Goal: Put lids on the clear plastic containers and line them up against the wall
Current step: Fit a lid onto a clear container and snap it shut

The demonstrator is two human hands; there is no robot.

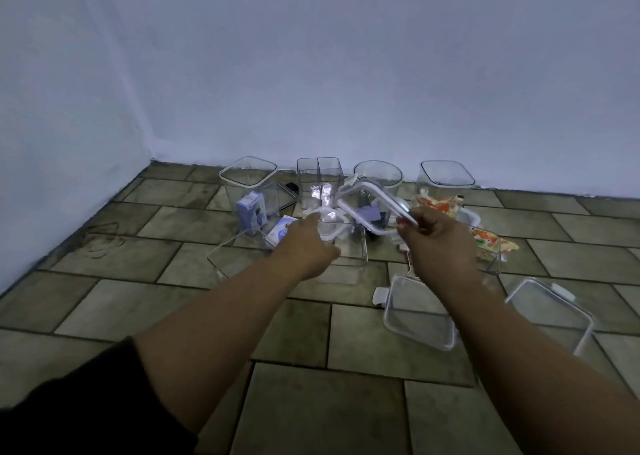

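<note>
I am looking down on a floor [311, 402] of grey-green stone tiles that runs to a pale wall [346, 73], with a corner at far left. Nearest me, a dark sleeve [69, 413] covers the left upper arm. Both forearms are bare and stretched forward, converging toward mid-floor.

To the near right, two loose lids lie flat on the tiles, one [419, 330] beside the right wrist and one [554, 316] further right, both clear with white rims.

The right hand [440, 243] is raised, with thumb and fingers pinching the near edge of a held lid [370, 205], which tilts up and away to the left. The left hand [308, 243] is palm down, reaching onto the white rim of a low clear container [349, 246]. Its fingertips are hidden, so I cannot tell whether it grips.

Beyond the hands I see two blue cartons [251, 208] at left and orange-patterned packets [440, 205] at right.

Furthest, four open clear containers stand along the wall: a square one [247, 184], a divided one [320, 177], a round one [377, 174] and another square one [446, 177].
</note>
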